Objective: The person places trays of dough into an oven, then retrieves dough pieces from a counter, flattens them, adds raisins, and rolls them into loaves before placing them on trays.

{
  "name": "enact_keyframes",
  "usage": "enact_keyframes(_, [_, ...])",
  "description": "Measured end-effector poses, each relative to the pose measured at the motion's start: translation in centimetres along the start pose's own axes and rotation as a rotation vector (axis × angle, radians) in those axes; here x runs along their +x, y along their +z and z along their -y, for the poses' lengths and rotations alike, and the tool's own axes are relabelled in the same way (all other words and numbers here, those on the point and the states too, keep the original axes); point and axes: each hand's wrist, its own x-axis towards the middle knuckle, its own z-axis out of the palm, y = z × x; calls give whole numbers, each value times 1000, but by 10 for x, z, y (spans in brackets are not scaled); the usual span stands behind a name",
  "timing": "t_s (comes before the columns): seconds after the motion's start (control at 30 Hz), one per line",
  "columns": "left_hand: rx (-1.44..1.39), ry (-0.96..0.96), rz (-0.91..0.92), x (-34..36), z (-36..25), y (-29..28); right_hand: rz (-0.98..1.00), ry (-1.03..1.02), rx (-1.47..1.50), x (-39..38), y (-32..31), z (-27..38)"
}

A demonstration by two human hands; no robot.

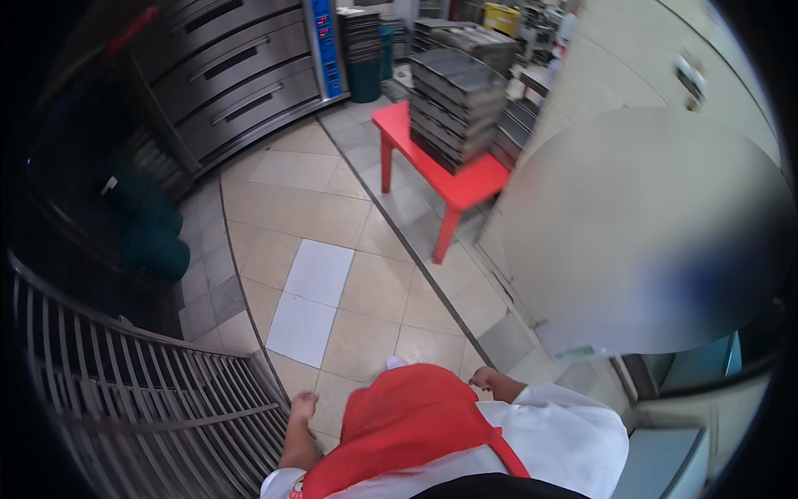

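Observation:
My left hand (305, 406) hangs beside the red apron (416, 407), close to the slatted metal rack (158, 416) on the left but apart from it. Its fingers look loosely curled, and I see nothing in them. On the other side of the apron, my right hand (483, 378) hangs over the tiled floor (374, 287). Those fingers are bent inward too, with no object showing. Both hands are small in the head view, away from the other things around.
Ahead on the right, a red bench (474, 193) bears a stack of dark metal trays (453, 108). A steel deck oven (241, 83) with a blue control panel stands far left. Dark green bins (158, 249) sit along the left. A large blurred patch hides much of the right side.

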Motion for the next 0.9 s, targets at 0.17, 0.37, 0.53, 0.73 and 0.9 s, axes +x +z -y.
enact_keyframes(0.17, [-205, -545, 48, -2, 26, -32, -266, -250, 442, 123, -191, 174])
enact_keyframes(0.37, [-196, -728, 97, 170, -91, -77, -345, -290, 159, 302, -365, 381])
enact_keyframes(0.53, [-20, -436, 149, 439, -314, -172, -173, -460, -409, 369, -447, 545])
enact_keyframes(0.73, [-276, 443, -27, 748, -753, -293, -246, -674, 166, 370, -589, 752])
enact_keyframes(0.9, [-497, 656, 209, 872, -1028, -261, -234, -622, 120, 479, -698, 819])
